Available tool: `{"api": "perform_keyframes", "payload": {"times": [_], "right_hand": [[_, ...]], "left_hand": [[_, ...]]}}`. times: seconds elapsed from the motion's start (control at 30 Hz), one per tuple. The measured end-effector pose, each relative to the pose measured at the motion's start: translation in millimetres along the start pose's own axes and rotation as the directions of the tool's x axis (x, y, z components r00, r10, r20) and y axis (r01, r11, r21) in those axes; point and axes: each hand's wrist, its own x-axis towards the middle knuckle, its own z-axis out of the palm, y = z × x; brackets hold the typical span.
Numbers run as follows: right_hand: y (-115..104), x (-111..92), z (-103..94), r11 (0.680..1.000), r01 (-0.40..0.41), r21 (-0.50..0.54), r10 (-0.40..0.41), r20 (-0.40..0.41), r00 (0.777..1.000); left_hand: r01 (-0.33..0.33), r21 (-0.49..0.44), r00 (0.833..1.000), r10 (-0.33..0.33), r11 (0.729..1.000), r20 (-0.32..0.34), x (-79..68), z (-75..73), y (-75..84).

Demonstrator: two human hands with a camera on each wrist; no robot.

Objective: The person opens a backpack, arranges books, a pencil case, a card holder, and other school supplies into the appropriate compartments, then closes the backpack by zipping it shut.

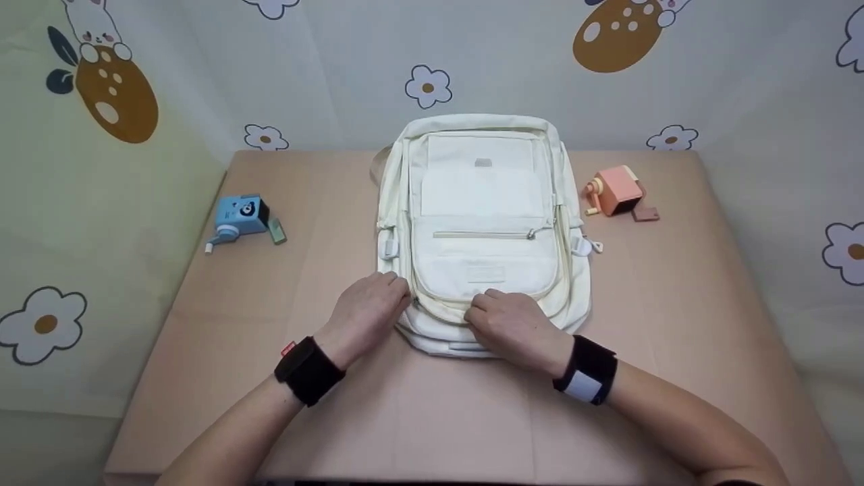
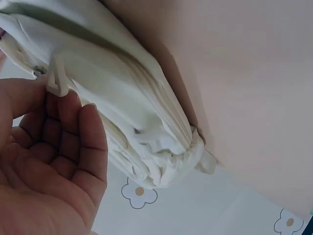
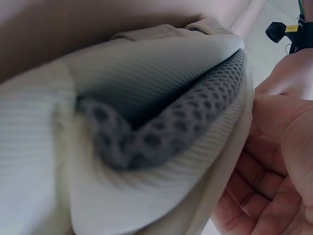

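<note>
Big cream cloth backpack (image 1: 482,196) blocks middle of tan table (image 1: 675,317). Wide gap left, before small blue boxy crank machine (image 1: 239,214). Back right tighter: small orange-pink boxy crank machine (image 1: 617,191) near backpack. Bare left hand (image 1: 368,310), bare right hand (image 1: 518,329) block near end.

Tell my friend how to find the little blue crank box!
On the beige table, find the big cream backpack. Look to its left in the head view for a small box with a crank. That box is blue, while the other crank box, right of the backpack, is pinkish orange.
</note>
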Motion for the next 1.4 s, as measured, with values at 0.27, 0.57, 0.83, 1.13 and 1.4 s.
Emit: {"api": "perform_keyframes", "payload": {"times": [0.27, 0.57, 0.83, 1.13, 1.4], "right_hand": [[-0.9, -1.2, 0.3, 1.000, 0.000, 0.022, 0.000, 0.017, 1.000], [-1.3, 0.8, -1.5, 0.997, -0.026, 0.068, 0.024, 0.026, 0.999], [-5.6, 24.4, -13.9, 0.998, -0.001, 0.067, -0.001, 0.030, 1.000], [-22.8, 55.8, -9.4, 0.998, 0.016, -0.059, -0.005, 0.177, 0.984], [-29.1, 57.0, 2.5, 0.990, 0.032, -0.134, -0.005, 0.203, 0.979]], "left_hand": [[0.160, -0.003, 0.987, -0.160, 0.987, 0.011, 20.4, 0.5, -28.8], [0.205, -0.044, 0.978, -0.203, 0.978, 0.049, 24.7, -0.1, -31.9], [0.202, -0.068, 0.979, -0.202, 0.977, 0.009, 22.2, 3.3, -33.2], [0.197, -0.052, 0.980, -0.196, 0.979, 0.026, 23.7, 4.2, -31.3], [0.183, -0.046, 0.983, -0.181, 0.982, 0.035, 24.9, 2.8, -34.5]]}}
